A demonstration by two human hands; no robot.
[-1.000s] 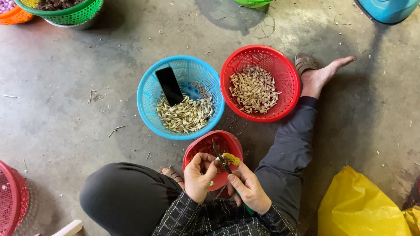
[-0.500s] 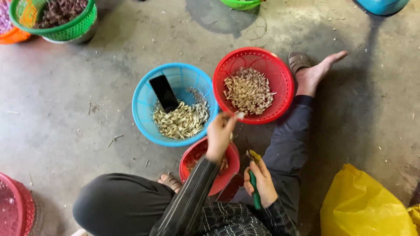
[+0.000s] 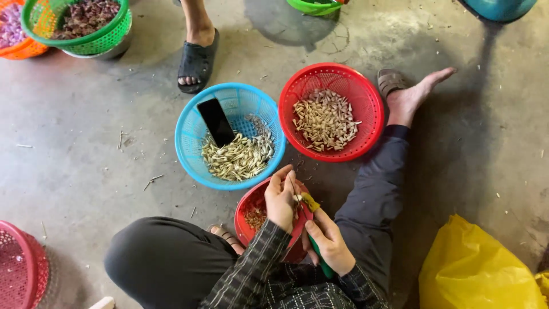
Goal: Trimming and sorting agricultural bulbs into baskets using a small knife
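Three baskets ring the person: a blue basket [image 3: 189,146] with a black phone [image 3: 216,121], a red basket [image 3: 366,86], and a small red bowl [image 3: 245,213] underneath both hands. The left hand [image 3: 281,200] pinches a small clove [image 3: 297,197]; the right hand [image 3: 330,243] grips a green-handled knife [image 3: 313,207]. A yellow bag [image 3: 480,274] lies nearby.

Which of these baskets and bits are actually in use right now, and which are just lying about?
In use: left hand; right hand with green-handled tool; small red basket; blue basket; red basket.
Lying about: phone; yellow bag; green basket.
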